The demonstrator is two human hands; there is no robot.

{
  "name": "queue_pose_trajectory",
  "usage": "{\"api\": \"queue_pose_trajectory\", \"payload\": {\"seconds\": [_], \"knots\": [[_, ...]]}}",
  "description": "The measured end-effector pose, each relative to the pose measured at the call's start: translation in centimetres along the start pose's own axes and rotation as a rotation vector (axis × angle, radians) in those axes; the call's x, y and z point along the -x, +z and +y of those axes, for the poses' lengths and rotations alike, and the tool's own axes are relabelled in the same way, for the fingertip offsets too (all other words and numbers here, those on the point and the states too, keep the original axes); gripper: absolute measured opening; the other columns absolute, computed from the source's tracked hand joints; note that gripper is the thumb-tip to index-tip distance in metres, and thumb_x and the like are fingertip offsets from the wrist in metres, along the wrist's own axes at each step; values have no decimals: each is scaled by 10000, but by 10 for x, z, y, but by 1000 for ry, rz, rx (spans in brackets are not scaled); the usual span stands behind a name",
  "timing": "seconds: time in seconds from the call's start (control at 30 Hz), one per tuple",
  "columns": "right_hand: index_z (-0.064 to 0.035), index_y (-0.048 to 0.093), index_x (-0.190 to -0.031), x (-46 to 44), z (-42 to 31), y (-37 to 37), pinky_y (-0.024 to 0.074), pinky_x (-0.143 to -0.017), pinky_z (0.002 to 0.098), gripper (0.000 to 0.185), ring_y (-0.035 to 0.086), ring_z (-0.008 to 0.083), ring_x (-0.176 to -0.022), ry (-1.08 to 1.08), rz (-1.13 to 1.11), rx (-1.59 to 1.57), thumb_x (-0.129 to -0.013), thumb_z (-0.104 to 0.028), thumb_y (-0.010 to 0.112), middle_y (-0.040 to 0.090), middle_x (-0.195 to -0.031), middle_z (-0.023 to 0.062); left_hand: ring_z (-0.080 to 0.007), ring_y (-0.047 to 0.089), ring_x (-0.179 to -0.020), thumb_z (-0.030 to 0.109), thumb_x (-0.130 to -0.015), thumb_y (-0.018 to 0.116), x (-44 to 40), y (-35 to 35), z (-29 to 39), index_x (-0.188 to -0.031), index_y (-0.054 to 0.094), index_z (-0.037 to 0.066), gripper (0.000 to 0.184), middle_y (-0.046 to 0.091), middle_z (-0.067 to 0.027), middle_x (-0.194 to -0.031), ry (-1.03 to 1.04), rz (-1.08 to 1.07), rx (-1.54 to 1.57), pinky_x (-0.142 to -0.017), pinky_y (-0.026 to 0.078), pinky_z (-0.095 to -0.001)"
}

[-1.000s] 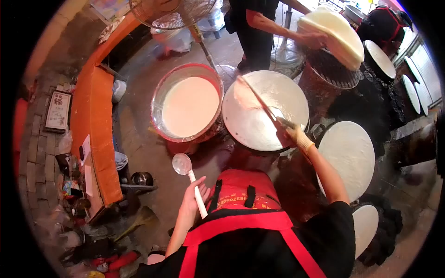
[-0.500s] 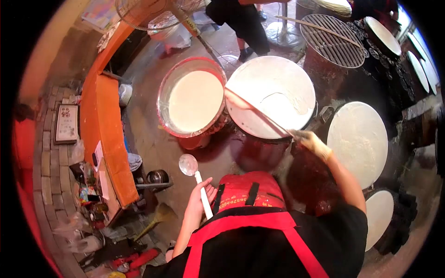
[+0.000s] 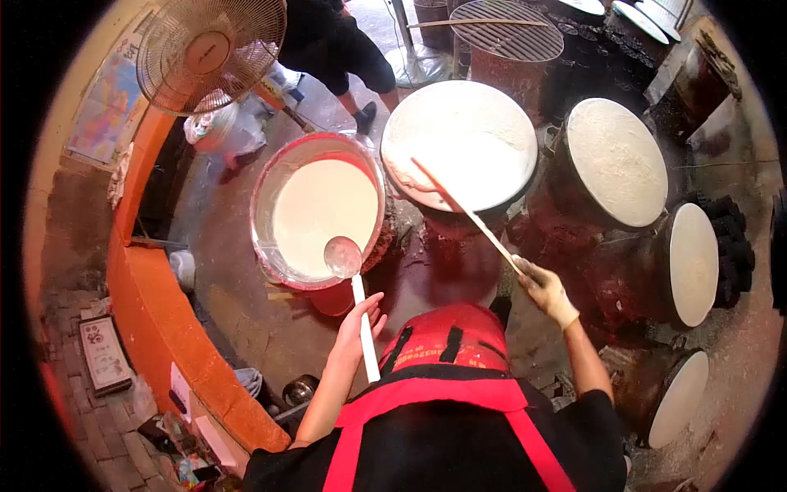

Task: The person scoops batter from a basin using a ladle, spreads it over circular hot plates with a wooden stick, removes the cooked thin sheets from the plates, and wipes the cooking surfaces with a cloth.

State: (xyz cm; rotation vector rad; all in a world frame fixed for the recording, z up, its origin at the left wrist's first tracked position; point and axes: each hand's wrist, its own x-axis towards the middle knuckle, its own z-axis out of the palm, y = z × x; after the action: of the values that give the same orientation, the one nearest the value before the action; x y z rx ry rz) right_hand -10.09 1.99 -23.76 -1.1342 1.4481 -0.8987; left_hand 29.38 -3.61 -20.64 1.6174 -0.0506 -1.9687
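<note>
My left hand (image 3: 357,324) is around the white handle of a ladle (image 3: 343,257), whose round bowl overlaps the near rim of a red bucket (image 3: 256,221). I cannot tell if the bowl touches the rim. Inside the bucket is pale, creamy batter (image 3: 320,215). My right hand (image 3: 548,293), in a light glove with darkened fingers, grips a long wooden spreader (image 3: 484,228). Its far end lies over the near left edge of a round griddle (image 3: 467,139) coated white. A smear of batter shows by that edge.
More round griddles with pale sheets (image 3: 616,160) stand on drums to the right. A barred grate (image 3: 508,33) with a stick across it is at the back. A fan (image 3: 209,53) and an orange counter (image 3: 176,328) flank the left. Another person's legs (image 3: 348,61) show behind the bucket.
The ladle's bowl has gone from over the floor to the bucket's near rim. My right hand and the spreader have pulled back toward me from the griddle. The whole view has turned rightward.
</note>
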Motion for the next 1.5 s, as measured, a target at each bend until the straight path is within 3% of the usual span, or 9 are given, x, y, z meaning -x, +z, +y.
{"api": "queue_pose_trajectory", "payload": {"seconds": [0.07,0.13,0.27,0.37,0.57,0.8,1.03,1.13,1.5], "knots": [[-86,495,-1303,9,21,47,439,-932,277,392,568,144,-1053,-98,245,-166,-912,-107,524,510,-1311,86,-149,389,-1191,188,-845,624,-2,-32,1,-1114,625,90,287,517,-14,-1183,14,-12,-3,-970,403,-294],[-167,349,-1405,-9,-18,109,310,-421,182,502,330,35,-511,146,235,-670,-920,-120,467,532,-780,-37,-120,447,-1107,182,-844,624,7,-63,-5,-1102,628,94,273,550,0,-1133,28,6,59,-956,415,-285],[-183,341,-1398,-149,-35,237,311,-404,190,513,345,29,-471,-141,238,-568,-909,-144,491,403,-655,-83,-100,496,-1050,167,-848,609,42,-108,-20,-1091,604,62,264,577,6,-1127,90,75,177,-959,422,-293],[-87,300,-1408,-249,-77,297,462,-742,250,465,542,159,-886,195,291,-457,-959,-158,398,588,-1096,115,-136,409,-1197,157,-852,587,68,-138,-33,-1125,574,43,296,539,-14,-1209,137,177,231,-1014,375,-318],[-243,447,-579,-408,89,358,331,-369,324,480,440,182,-405,89,279,-1276,-802,-668,440,409,-473,-22,-101,416,-1135,190,-855,579,84,-187,-49,-1095,607,90,262,566,27,-1139,180,304,240,-1031,330,-317],[-305,428,-1284,-184,37,337,295,-327,245,387,372,100,-394,-21,650,-894,-919,-213,515,415,-571,-38,-92,376,-1192,220,-849,599,64,-165,-28,-1069,634,73,267,534,10,-1191,181,159,160,-1038,302,-316],[-273,489,-1093,-103,-19,234,281,-331,249,258,377,100,-389,346,524,-1064,-901,-443,514,449,-603,-25,-90,373,-1197,212,-861,592,61,-129,-21,-1092,619,73,271,537,12,-1203,194,-7,78,-1020,322,-314],[-216,518,-908,-139,-33,256,278,-329,251,270,367,100,-376,81,641,-1159,-872,-483,531,448,-580,-24,-90,356,-1207,220,-862,595,65,-123,-24,-1087,621,69,273,523,3,-1210,194,-16,53,-1026,321,-313],[-303,379,-1342,-134,-32,271,278,-348,204,421,352,62,-409,110,392,-862,-939,-270,495,441,-634,-41,-102,352,-1195,210,-880,564,65,-124,-36,-1099,613,58,271,500,-2,-1201,207,62,36,-1033,319,-314]]}}
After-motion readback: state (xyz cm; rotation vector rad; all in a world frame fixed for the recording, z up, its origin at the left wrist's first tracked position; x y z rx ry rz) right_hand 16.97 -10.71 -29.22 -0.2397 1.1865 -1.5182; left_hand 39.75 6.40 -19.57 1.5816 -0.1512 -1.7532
